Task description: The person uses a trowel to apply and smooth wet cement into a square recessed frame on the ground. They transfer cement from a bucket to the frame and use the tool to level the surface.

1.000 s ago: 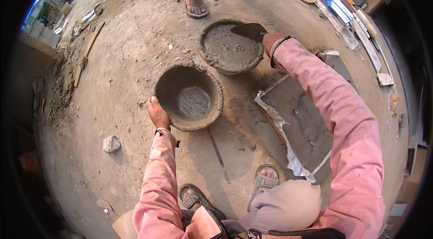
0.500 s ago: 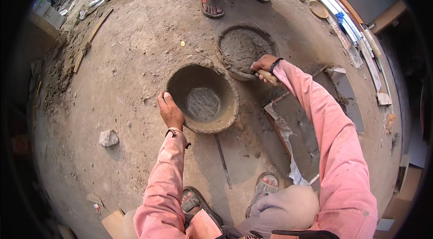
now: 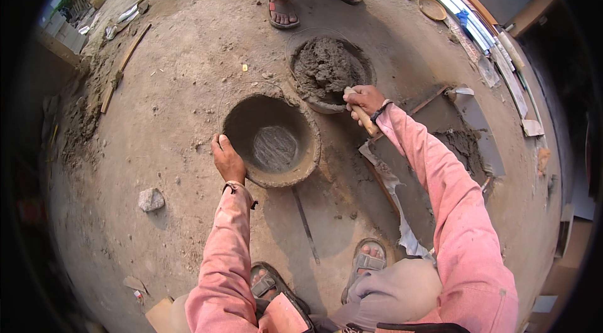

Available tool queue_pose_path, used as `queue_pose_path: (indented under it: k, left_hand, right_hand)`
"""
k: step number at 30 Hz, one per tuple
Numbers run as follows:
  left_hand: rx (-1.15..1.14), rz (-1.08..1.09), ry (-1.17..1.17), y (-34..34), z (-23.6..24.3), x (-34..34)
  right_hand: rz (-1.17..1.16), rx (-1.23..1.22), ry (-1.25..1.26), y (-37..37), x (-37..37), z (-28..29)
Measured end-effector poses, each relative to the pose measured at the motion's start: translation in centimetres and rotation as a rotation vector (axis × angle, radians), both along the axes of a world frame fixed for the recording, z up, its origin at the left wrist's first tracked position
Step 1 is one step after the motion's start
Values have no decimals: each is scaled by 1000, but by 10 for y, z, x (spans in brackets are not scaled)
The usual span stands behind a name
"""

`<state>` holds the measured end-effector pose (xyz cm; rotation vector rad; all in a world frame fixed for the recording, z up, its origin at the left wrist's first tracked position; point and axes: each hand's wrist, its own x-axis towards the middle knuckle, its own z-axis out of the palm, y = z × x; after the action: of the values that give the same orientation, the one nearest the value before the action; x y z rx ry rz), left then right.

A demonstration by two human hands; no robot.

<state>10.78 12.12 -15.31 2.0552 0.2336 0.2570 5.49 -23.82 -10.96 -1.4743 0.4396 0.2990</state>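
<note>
Wooden handle (image 3: 358, 109): your right hand (image 3: 369, 100) is wrapped tightly round it, at the lower edge of the far bucket; the tool's working end is out of sight, seemingly in the mortar.
Left hand (image 3: 228, 159): half curled, you have it against the left rim of the near bucket (image 3: 250, 124); whether the fingers pinch the rim, you cannot tell from here.
Near bucket: it stands in front of your feet, mouth up, with mortar caked on its wall and its bottom showing, so it looks close to empty.
Far bucket (image 3: 325, 107): just beyond the near one, it holds a rough heap of mortar (image 3: 328, 68); your work there appears under way, the heap not levelled. How much is left, you cannot judge.
Torn white sheet (image 3: 402, 223): it lies to your right, along a wooden strip.
Co-worker's foot (image 3: 284, 12): in a sandal, past the far bucket.
Writing: you have no brand or label legible anywhere; marks on the pale strips at upper right are too small to read.
</note>
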Motion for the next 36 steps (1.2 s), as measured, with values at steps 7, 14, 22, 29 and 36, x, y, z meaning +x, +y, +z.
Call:
queue_pose_path:
  k: [7, 14, 22, 29, 36]
  left_hand:
    - [-15, -50, 95, 4, -8, -7]
    - [-73, -94, 59, 2, -2, -4]
    - [-114, -130, 48, 0, -13, -2]
    - [-103, -118, 114, 9, -7, -5]
    - [-36, -72, 58, -1, -7, 0]
  right_hand:
    - [-133, 11, -65, -24, -55, 76]
    - [-479, -185, -30, -66, -181, 105]
    - [-942, -1316, 219, -80, -288, -50]
    - [-782, -1306, 196, -68, -309, -98]
    - [-73, -1395, -174, -53, -174, 76]
